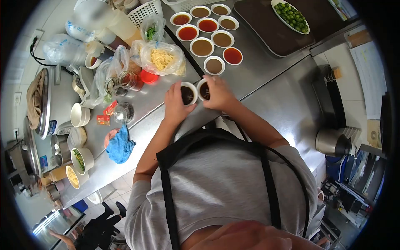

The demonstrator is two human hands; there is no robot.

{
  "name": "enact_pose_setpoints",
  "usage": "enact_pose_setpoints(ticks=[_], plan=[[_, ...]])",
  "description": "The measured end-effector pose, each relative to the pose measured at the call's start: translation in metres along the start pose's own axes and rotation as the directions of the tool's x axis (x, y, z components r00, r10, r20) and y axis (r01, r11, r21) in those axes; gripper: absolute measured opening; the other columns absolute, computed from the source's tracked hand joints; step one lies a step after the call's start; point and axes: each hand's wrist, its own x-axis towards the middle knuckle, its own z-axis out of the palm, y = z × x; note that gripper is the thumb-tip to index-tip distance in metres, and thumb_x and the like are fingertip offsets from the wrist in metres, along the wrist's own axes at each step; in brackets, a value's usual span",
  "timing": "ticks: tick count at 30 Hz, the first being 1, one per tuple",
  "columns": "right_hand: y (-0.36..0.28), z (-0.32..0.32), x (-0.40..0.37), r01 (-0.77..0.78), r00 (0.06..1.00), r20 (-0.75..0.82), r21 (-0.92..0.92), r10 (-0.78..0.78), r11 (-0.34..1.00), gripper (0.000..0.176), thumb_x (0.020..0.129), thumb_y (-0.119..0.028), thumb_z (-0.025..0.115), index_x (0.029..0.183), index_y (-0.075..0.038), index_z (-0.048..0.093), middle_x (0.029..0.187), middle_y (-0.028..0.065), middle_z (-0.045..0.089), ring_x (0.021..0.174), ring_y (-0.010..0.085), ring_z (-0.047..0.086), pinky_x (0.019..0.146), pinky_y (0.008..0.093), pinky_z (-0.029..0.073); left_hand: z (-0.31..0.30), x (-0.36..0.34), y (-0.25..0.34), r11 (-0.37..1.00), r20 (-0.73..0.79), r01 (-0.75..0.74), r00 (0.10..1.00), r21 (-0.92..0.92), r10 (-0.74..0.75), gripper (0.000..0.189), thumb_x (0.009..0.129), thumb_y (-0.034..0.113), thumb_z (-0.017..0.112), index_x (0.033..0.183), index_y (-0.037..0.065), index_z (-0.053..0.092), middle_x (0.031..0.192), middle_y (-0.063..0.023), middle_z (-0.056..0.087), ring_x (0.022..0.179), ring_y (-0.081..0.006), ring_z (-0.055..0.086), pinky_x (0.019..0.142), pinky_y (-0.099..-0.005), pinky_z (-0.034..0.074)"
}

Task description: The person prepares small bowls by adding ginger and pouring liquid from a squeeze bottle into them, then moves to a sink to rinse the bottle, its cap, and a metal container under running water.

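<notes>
My left hand (174, 104) grips a small white sauce bowl (188, 94) filled with dark sauce, on the steel counter (266, 96). Right beside it, my right hand (218, 92) holds a second small white bowl (203, 89) of dark sauce; the fingers cover most of it. The two bowls touch or nearly touch. Just beyond them stand several more small bowls, some with brown sauce (214, 65) and some with red sauce (232, 55). I wear a grey shirt and a black apron.
A clear bag of shredded food (161, 58), jars and cups crowd the counter's left. A blue cloth (120, 146) lies near the edge. A brown tray (275, 29) carries a plate of green limes (291, 16). A metal pot (332, 142) sits at right.
</notes>
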Motion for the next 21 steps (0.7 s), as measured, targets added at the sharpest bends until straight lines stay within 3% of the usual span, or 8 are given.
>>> enact_pose_setpoints(ticks=[5, 12, 21], plan=[[0.033, -0.031, -0.013, -0.137, 0.99, -0.042, -0.04, 0.136, 0.99, 0.077, 0.054, -0.02, 0.066, 0.122, -0.004, 0.033, 0.112, 0.0191, 0.044, 0.103, 0.037, 0.042, 0.09, 0.0406, 0.034, 0.03, 0.023, 0.032, 0.997, 0.03, -0.053, 0.998, -0.063, 0.055, 0.095, 0.048, 0.019, 0.078, 0.126, 0.004, 0.027, 0.116, -0.021, 0.04, 0.104, -0.0367, 0.041, 0.088, -0.0432, 0.034], [0.067, -0.041, -0.018, -0.175, 0.976, -0.138, -0.053, 0.166, 0.983, 0.081, 0.054, -0.019, 0.068, 0.124, -0.005, 0.03, 0.118, 0.018, 0.041, 0.106, 0.0363, 0.04, 0.093, 0.0404, 0.033, 0.059, 0.04, 0.055, 0.999, 0.057, -0.012, 0.998, -0.031, 0.014, 0.1, 0.05, 0.024, 0.079, 0.13, 0.007, 0.021, 0.12, -0.0213, 0.036, 0.106, -0.0376, 0.039, 0.087, -0.0447, 0.033], [0.084, -0.048, -0.006, -0.11, 0.989, -0.102, -0.001, 0.109, 0.994, 0.085, 0.057, -0.022, 0.066, 0.129, -0.008, 0.024, 0.125, 0.0299, 0.031, 0.114, 0.0409, 0.034, 0.097, 0.0419, 0.028, 0.066, 0.041, 0.063, 0.998, 0.093, 0.054, 0.994, -0.035, -0.05, 0.101, 0.049, 0.022, 0.079, 0.129, 0.003, 0.02, 0.123, -0.0213, 0.034, 0.11, -0.0372, 0.036, 0.091, -0.0436, 0.031]])
